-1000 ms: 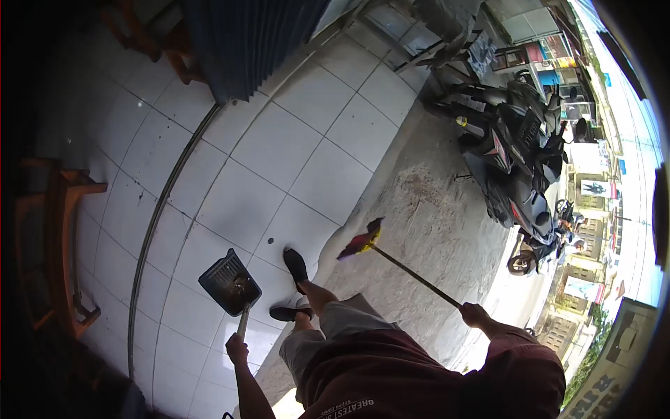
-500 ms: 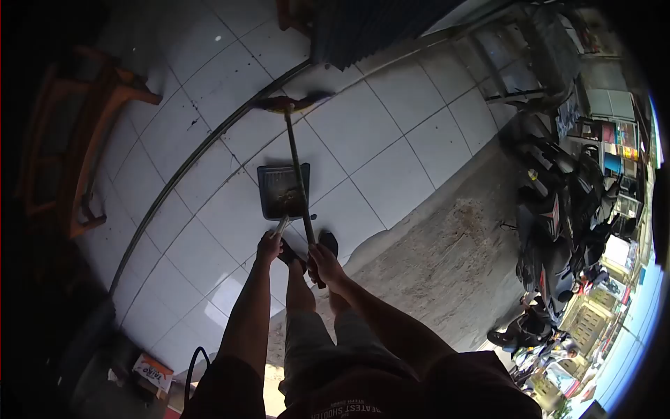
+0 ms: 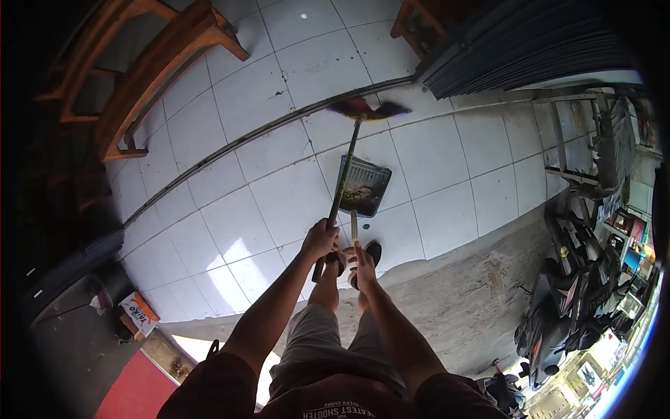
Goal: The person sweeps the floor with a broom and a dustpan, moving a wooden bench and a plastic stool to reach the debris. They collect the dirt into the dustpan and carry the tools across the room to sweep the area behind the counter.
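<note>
My left hand [image 3: 321, 239] is wrapped round the long handle of a broom [image 3: 346, 167]. The broom's dark red and purple bristles rest on the white tiles near the floor track. Beside it, my right hand [image 3: 362, 265] grips the end of the short pale handle of a dustpan [image 3: 382, 188], its thumb lying along the handle; some of its fingers are hard to make out. The dark, ribbed dustpan lies on the tiles with a small heap of debris [image 3: 359, 191] inside. The broom handle crosses over the pan's left edge.
Wooden benches [image 3: 157, 66] stand at the upper left. A dark folding shutter [image 3: 516, 59] is at the upper right, along a floor track [image 3: 230, 143]. Motorcycles [image 3: 565, 307] are parked on the right beyond rough concrete [image 3: 460, 300]. A cardboard box [image 3: 142, 311] sits at lower left.
The tools have swapped hands: the broom has gone from my right hand to my left, the dustpan handle from left to right. The view has turned, and the pan now appears right of the broom handle.
</note>
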`<action>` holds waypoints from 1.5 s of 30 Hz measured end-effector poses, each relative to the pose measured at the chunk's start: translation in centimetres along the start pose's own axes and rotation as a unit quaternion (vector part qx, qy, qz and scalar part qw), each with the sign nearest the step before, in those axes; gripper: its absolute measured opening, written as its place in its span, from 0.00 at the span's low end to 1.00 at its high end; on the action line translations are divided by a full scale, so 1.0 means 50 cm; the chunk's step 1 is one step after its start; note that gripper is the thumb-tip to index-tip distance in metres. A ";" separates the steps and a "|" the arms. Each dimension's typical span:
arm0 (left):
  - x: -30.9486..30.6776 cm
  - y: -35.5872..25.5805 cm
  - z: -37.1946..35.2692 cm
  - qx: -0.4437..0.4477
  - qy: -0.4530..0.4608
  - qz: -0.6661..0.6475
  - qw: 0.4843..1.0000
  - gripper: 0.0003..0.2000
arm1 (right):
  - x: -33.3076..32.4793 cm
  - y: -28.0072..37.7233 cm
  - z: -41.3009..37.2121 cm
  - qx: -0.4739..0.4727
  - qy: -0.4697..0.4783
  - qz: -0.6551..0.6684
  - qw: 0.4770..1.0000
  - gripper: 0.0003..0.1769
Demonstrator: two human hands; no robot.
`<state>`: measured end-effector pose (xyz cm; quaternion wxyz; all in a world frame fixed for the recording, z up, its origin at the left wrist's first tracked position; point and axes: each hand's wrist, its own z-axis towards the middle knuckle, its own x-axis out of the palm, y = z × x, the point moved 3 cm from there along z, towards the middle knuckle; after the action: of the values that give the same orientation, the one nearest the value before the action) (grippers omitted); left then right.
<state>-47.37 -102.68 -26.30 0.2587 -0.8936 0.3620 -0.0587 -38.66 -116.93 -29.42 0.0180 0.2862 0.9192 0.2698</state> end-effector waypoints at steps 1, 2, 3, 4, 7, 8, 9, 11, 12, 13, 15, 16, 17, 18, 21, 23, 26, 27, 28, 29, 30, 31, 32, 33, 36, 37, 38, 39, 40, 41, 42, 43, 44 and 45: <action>-0.025 -0.026 -0.017 0.020 -0.040 0.069 0.997 0.18 | -0.010 -0.019 0.026 0.049 -0.091 -0.021 0.994 0.34; -0.048 -0.038 -0.031 0.034 -0.078 0.139 0.987 0.19 | -0.015 -0.033 0.037 0.102 -0.183 -0.040 0.977 0.37; -0.069 -0.048 -0.039 0.065 -0.094 0.203 0.972 0.20 | -0.008 -0.049 0.060 0.172 -0.152 0.006 0.973 0.40; -0.085 -0.054 -0.048 0.095 -0.104 0.268 0.953 0.21 | -0.001 -0.064 0.075 0.243 -0.123 0.055 0.961 0.43; -0.118 -0.035 -0.062 0.091 -0.112 0.328 0.934 0.21 | 0.017 -0.105 0.157 0.275 -0.066 0.207 0.937 0.47; -0.128 -0.042 -0.064 0.093 -0.121 0.353 0.923 0.21 | 0.008 -0.098 0.179 0.300 -0.048 0.219 0.927 0.46; -0.141 -0.041 -0.067 0.059 -0.088 0.331 0.938 0.21 | 0.001 -0.098 0.194 0.288 -0.078 0.183 0.937 0.45; -0.157 -0.041 -0.077 0.065 -0.092 0.313 0.943 0.20 | -0.001 -0.103 0.216 0.269 -0.083 0.139 0.949 0.33; -0.160 -0.038 -0.078 0.073 -0.095 0.310 0.943 0.20 | -0.005 -0.101 0.227 0.268 -0.081 0.130 0.951 0.25; -0.157 -0.038 -0.079 0.074 -0.091 0.310 0.944 0.20 | -0.017 -0.109 0.246 0.268 -0.085 0.131 0.951 0.25; -0.146 -0.032 -0.090 0.071 -0.097 0.306 0.944 0.20 | -0.045 -0.147 0.273 0.270 -0.053 0.108 0.955 0.10; -0.136 -0.027 -0.093 0.067 -0.093 0.301 0.947 0.20 | -0.061 -0.146 0.259 0.275 -0.058 0.104 0.954 0.10; -0.127 -0.024 -0.100 0.061 -0.100 0.319 0.940 0.20 | -0.082 -0.142 0.239 0.264 -0.094 0.065 0.958 0.09; -0.122 -0.029 -0.103 0.061 -0.110 0.339 0.932 0.20 | -0.099 -0.126 0.227 0.245 -0.129 0.029 0.960 0.09; -0.105 -0.013 -0.085 0.083 -0.115 0.349 0.926 0.19 | -0.209 -0.103 0.148 0.183 -0.032 0.001 0.983 0.08; -0.091 -0.003 -0.064 0.101 -0.117 0.376 0.914 0.19 | -0.291 -0.076 0.072 0.151 -0.136 -0.134 0.970 0.14; -0.067 0.001 -0.032 0.105 -0.111 0.410 0.899 0.19 | -0.417 -0.047 -0.018 0.125 -0.117 -0.159 0.972 0.23; -0.060 0.019 -0.011 0.126 -0.115 0.391 0.904 0.20 | -0.449 -0.028 -0.049 0.134 -0.130 -0.175 0.967 0.23; -0.053 0.018 -0.005 0.128 -0.114 0.388 0.906 0.20 | -0.479 -0.016 -0.077 0.146 -0.143 -0.191 0.960 0.23; -0.043 0.021 0.003 0.100 -0.106 0.380 0.913 0.20 | -0.506 -0.007 -0.103 0.149 -0.150 -0.192 0.958 0.23; -0.028 0.025 0.008 0.074 -0.098 0.371 0.920 0.21 | -0.534 0.005 -0.126 0.146 -0.149 -0.198 0.958 0.23; -0.020 0.041 0.010 0.094 -0.099 0.323 0.937 0.21 | -0.559 0.020 -0.146 0.141 -0.148 -0.207 0.957 0.23; -0.006 0.068 0.006 0.096 -0.097 0.315 0.939 0.21 | -0.579 0.031 -0.166 0.140 -0.153 -0.214 0.955 0.23; 0.005 0.099 -0.004 0.092 -0.107 0.322 0.936 0.21 | -0.594 0.044 -0.179 0.138 -0.163 -0.228 0.950 0.23; 0.016 0.226 -0.104 0.009 -0.116 0.341 0.933 0.21 | -0.631 0.065 -0.197 0.125 -0.168 -0.270 0.940 0.23; 0.007 0.289 -0.164 -0.053 -0.096 0.340 0.934 0.21 | -0.641 0.074 -0.200 0.121 -0.166 -0.264 0.942 0.22; -0.002 0.390 -0.234 -0.055 -0.108 0.355 0.927 0.21 | -0.655 0.090 -0.199 0.116 -0.162 -0.262 0.944 0.22; -0.007 0.478 -0.322 -0.081 -0.106 0.413 0.901 0.21 | -0.668 0.111 -0.192 0.108 -0.145 -0.283 0.942 0.22; -0.013 0.481 -0.432 -0.217 -0.086 0.394 0.889 0.22 | -0.679 0.119 -0.194 0.104 -0.147 -0.274 0.945 0.22; -0.015 0.508 -0.518 -0.262 -0.079 0.372 0.887 0.22 | -0.683 0.123 -0.199 0.101 -0.150 -0.261 0.948 0.22; -0.013 0.583 -0.591 -0.275 -0.109 0.414 0.861 0.19 | -0.688 0.134 -0.197 0.102 -0.140 -0.269 0.947 0.22; -0.015 0.613 -0.651 -0.307 -0.120 0.420 0.845 0.18 | -0.698 0.142 -0.195 0.105 -0.128 -0.277 0.946 0.22; -0.014 0.591 -0.697 -0.333 -0.146 0.384 0.848 0.17 | -0.714 0.140 -0.191 0.099 -0.121 -0.293 0.943 0.22; -0.007 0.599 -0.733 -0.323 -0.169 0.376 0.852 0.17 | -0.722 0.143 -0.176 0.090 -0.116 -0.309 0.940 0.22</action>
<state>-76.82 -135.91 -9.88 0.0152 -0.7189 0.6193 0.3153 -6.45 -135.63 -22.66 0.1814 0.0180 0.9743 0.1324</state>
